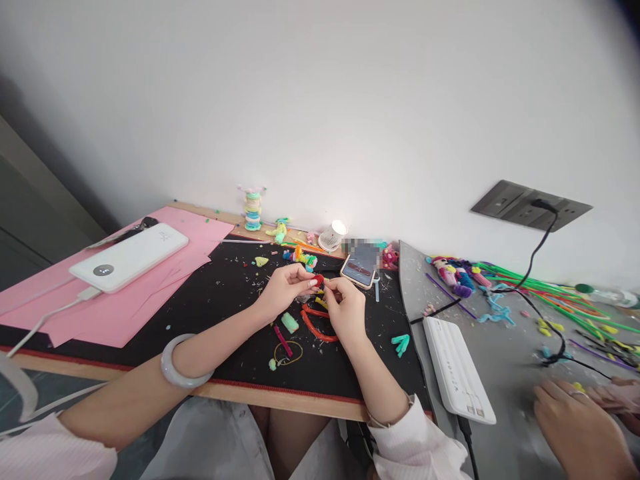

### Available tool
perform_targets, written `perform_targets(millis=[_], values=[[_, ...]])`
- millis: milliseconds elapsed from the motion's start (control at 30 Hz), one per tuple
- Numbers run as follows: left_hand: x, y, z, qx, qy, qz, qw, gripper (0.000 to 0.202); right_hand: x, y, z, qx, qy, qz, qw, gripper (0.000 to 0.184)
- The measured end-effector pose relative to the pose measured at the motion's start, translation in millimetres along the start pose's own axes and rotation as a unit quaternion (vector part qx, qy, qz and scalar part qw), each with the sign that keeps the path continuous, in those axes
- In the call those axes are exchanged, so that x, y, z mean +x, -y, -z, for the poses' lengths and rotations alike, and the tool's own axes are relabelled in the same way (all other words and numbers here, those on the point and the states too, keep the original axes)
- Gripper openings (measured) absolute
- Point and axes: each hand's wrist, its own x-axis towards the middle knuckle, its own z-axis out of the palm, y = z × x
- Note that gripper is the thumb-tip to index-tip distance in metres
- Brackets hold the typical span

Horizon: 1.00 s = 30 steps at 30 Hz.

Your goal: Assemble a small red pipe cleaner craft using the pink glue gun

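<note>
My left hand [286,288] and my right hand [346,308] meet above the black mat [210,307], fingers pinched together on a small red pipe-cleaner piece [319,280]. A longer red-orange pipe cleaner [315,328] curls on the mat just under my right hand. A pale bangle [181,363] circles my left forearm. A green fuzzy bit [289,323], a pink stick [283,340] and a thin yellow loop [289,353] lie below my hands.
A phone [360,265] leans behind my hands. A white power bank [129,257] rests on pink paper [150,293] at left, another white power bank [457,370] at right. Another person's hand [580,427] works at the lower right beside colourful pipe cleaners [550,293] and a black cable [537,307].
</note>
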Motion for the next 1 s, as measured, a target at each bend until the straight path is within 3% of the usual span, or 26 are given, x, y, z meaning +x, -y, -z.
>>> perform_targets(millis=[1000], values=[[-0.4,-0.5,-0.5,0.012,0.002,0.002,1.000,0.024,1.0,1.1,0.4,0.002,-0.002,-0.005,1.000,0.014]])
